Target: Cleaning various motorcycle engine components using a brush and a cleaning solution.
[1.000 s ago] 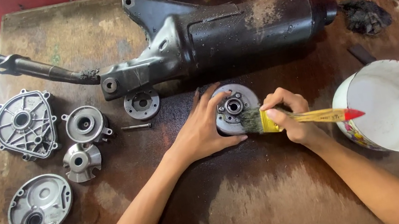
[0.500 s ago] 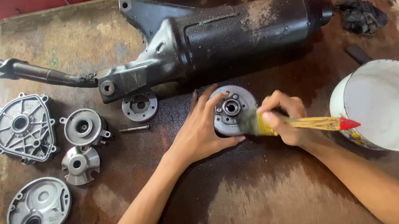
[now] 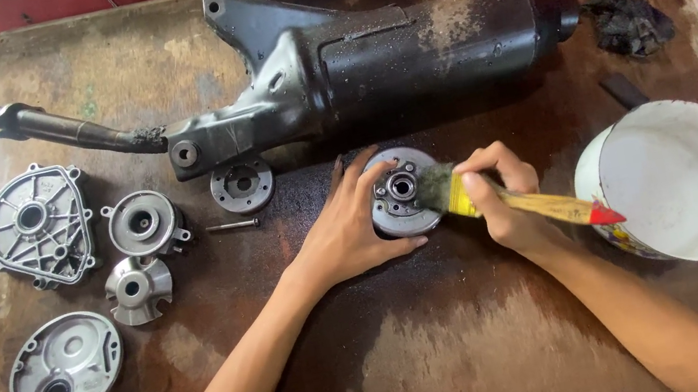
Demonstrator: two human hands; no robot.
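Observation:
A round grey metal disc part (image 3: 398,200) with a bearing at its centre lies on the brown table (image 3: 453,350), just in front of a long black exhaust muffler (image 3: 400,53). My left hand (image 3: 345,230) rests on the disc's left rim, thumb below it and fingers curled along its edge. My right hand (image 3: 503,202) grips a paintbrush (image 3: 518,203) with a yellow ferrule, wooden handle and red tip. The dark bristles press on the disc's right side.
A white pot (image 3: 681,180) stands to the right of my right hand. On the left lie two grey engine covers (image 3: 39,227) (image 3: 63,366), two pulley parts (image 3: 142,225) (image 3: 135,286), a dark flange (image 3: 242,186) and a bolt (image 3: 232,226). A black lump (image 3: 628,25) sits far right.
The brush bristles have shifted slightly along the disc's right side. My left hand stays on the disc's rim. Nothing else on the table has moved.

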